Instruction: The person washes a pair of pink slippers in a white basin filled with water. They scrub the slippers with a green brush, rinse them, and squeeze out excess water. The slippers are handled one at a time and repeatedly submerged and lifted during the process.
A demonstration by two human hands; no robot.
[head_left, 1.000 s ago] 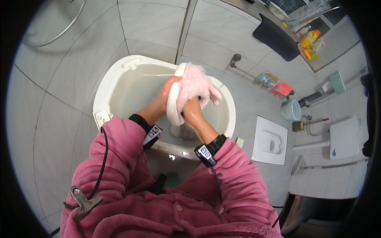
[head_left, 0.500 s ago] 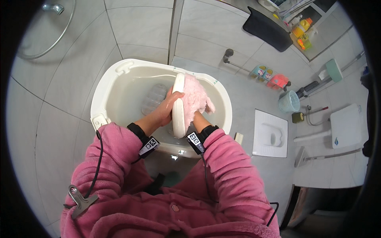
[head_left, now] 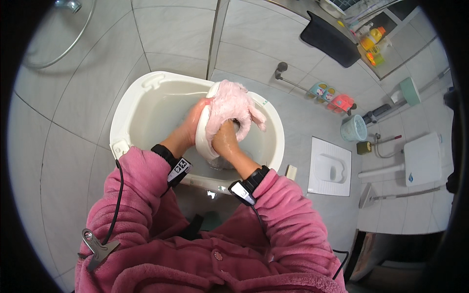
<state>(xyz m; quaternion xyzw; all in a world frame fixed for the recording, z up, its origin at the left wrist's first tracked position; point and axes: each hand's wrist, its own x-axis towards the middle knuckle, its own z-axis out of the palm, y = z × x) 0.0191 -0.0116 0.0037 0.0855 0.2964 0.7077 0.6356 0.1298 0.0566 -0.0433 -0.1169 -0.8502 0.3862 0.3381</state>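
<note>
A fluffy pink slipper (head_left: 233,100) with floppy ears and a thick white sole is held up, tilted, above the bath tub. My left hand (head_left: 192,122) is closed around the sole's left side. The fingers of my right hand (head_left: 224,139) reach into the slipper's opening, where they are hidden; the back of that hand looks wet. Under the slipper, the white tub (head_left: 122,102) contains water. A clear, shiny shape (head_left: 218,163) shows below the slipper's near end; I cannot make out what it is.
Right of the tub, a pale bar-shaped object (head_left: 291,172) lies on the floor. A squat toilet (head_left: 330,166) is set farther right. A light blue bin (head_left: 353,128) stands by the wall, under a rack with a pink container (head_left: 342,102). A shower hose (head_left: 73,46) hangs at the upper left.
The slipper has turned so its fluffy top and opening face up more, and its near end has shifted left. My right hand has moved left with it.
</note>
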